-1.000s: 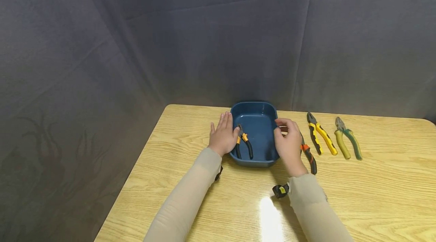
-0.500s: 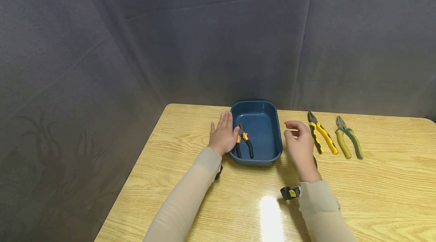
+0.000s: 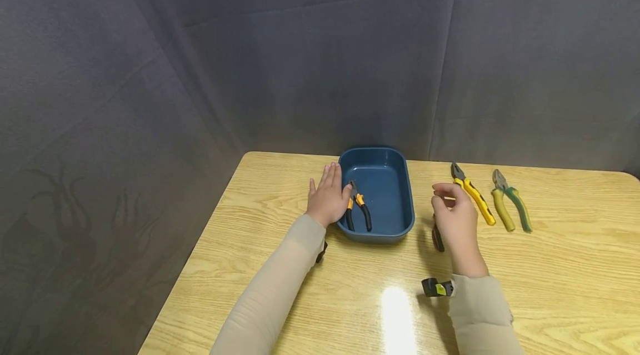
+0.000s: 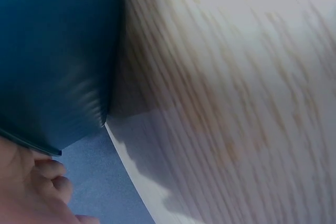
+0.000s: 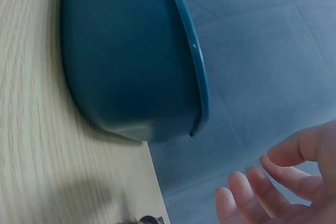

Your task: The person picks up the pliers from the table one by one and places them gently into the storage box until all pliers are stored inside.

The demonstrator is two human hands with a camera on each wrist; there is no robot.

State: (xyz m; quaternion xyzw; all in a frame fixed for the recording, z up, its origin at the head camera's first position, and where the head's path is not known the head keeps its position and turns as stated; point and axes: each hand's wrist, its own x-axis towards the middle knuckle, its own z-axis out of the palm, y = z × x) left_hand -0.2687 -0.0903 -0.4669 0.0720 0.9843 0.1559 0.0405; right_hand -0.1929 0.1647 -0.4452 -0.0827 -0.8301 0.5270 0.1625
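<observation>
A: Container?
B: Tub [image 3: 385, 199], blue, one; upright on the wood-grain worktop [image 3: 270, 199], near its back edge.
A: Contents?
B: Orange-and-black pliers [image 3: 360, 200], one pair; lying along the tub's left side, handles toward the person.
A: Left hand [image 3: 327, 198]?
B: Laid against the tub's left rim; fingers straight, thumb reaching over the edge, nothing gripped.
A: Right hand [image 3: 456, 221]?
B: Raised above the worktop, right of the tub and apart from it; fingers loosely bent, nothing held.
A: Beneath it?
B: Dark handle [image 3: 438, 239], one, on the worktop; the rest is covered by the hand and cannot be made out.
A: Other tools?
B: Yellow-and-black pliers [image 3: 472, 193], just past the right hand, one handle mostly covered. Yellow-and-green pliers [image 3: 513, 196], farther right, handles spread.
A: Surroundings?
B: Beige sleeves [image 3: 275, 283], two; grey cloth [image 3: 320, 66], hanging behind the worktop.
</observation>
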